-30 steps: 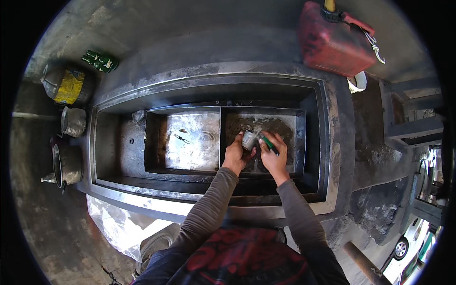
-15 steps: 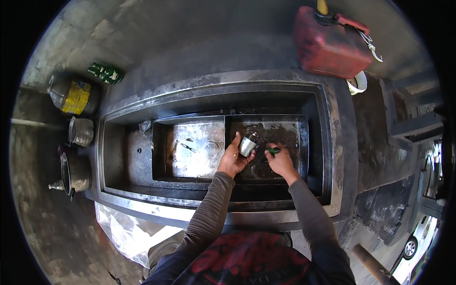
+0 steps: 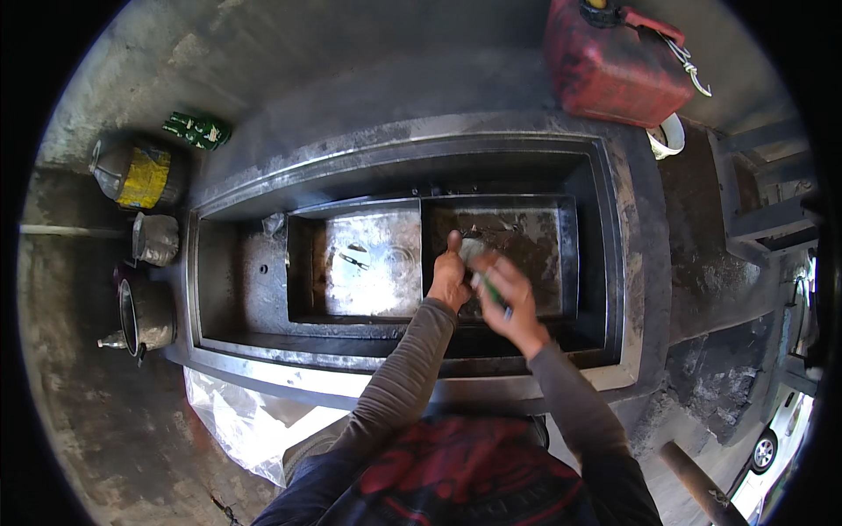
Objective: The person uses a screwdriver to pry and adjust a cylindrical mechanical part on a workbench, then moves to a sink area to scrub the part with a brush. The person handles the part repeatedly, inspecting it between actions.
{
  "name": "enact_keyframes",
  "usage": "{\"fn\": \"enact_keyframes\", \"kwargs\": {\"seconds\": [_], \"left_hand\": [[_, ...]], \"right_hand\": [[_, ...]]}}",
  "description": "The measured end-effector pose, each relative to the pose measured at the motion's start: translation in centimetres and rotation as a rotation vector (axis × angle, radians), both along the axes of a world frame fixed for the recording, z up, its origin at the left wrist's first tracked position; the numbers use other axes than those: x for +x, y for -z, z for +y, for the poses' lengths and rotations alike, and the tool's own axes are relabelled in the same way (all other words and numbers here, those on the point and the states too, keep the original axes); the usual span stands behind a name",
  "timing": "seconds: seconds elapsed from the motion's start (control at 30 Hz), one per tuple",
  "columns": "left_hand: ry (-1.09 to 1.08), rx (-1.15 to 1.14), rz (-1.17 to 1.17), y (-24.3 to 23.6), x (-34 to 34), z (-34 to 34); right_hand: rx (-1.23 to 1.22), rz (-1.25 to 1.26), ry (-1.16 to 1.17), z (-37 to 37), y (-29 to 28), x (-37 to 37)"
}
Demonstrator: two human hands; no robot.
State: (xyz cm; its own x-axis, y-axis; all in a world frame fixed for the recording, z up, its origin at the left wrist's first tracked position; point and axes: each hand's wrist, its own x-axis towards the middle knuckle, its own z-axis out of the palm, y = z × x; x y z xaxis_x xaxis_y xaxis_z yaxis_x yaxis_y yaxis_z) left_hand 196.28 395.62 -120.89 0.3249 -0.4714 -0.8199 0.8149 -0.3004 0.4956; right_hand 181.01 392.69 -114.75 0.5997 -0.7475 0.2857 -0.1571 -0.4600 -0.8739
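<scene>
My left hand (image 3: 449,275) grips a silvery metal cylinder (image 3: 472,249) above the right compartment of a metal tray, thumb pointing up. Brought up against the cylinder is my right hand (image 3: 517,302), its fingers closed around a slim green-handled tool (image 3: 494,286). Motion blurs this hand and hides the tool's working end. Dark, wet-looking dirt coats the floor of the right compartment (image 3: 539,254). In the brighter left compartment (image 3: 338,294) lies a small dark tool with two prongs (image 3: 356,262).
The divided tray sits inside a large metal basin (image 3: 408,379). Along the left stand a yellow-labelled jug (image 3: 145,178), a metal can (image 3: 156,239) and a pot (image 3: 145,316). Green bottles (image 3: 197,131) lie at the back left. A red jerrycan (image 3: 618,74) and white bucket (image 3: 668,138) occupy the back right.
My right hand has moved left with the green-handled tool, from beside the cylinder to against it. The left hand has shifted slightly right and turned, covering more of the cylinder.
</scene>
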Motion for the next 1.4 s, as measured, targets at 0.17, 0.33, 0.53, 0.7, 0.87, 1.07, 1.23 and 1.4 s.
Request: {"fn": "enact_keyframes", "kwargs": {"seconds": [0.17,0.33,0.53,0.7,0.87,1.07,1.23,1.4], "left_hand": [[-0.064,-0.066,0.133,-0.7,-0.5,-1.4],[-0.010,-0.129,0.147,-1.0,0.1,-0.9],[0.055,-0.225,0.279,-3.2,-0.5,-0.5],[0.114,-0.179,0.043,-3.8,0.4,-0.1],[0.136,-0.082,-0.080,-1.9,-0.9,-0.8],[0.040,-0.170,-0.047,-3.5,-2.1,-2.3],[-0.073,-0.268,0.161,-2.4,-2.4,-1.8],[-0.125,-0.276,0.209,-3.5,-3.7,-2.2]], "right_hand": [[0.066,-0.058,0.132,-2.4,0.2,0.9],[-0.003,-0.058,0.107,-1.5,0.7,0.7],[0.119,0.656,0.360,-9.4,8.8,-1.6],[0.397,0.419,0.037,-4.4,4.1,-2.8],[-0.003,-0.035,0.155,-0.8,-0.9,-0.1],[-0.082,0.003,0.157,0.6,-0.2,-1.0],[-0.146,0.035,0.108,0.2,-1.2,-1.3],[-0.122,0.046,0.195,-2.0,-1.8,-0.1]]}}
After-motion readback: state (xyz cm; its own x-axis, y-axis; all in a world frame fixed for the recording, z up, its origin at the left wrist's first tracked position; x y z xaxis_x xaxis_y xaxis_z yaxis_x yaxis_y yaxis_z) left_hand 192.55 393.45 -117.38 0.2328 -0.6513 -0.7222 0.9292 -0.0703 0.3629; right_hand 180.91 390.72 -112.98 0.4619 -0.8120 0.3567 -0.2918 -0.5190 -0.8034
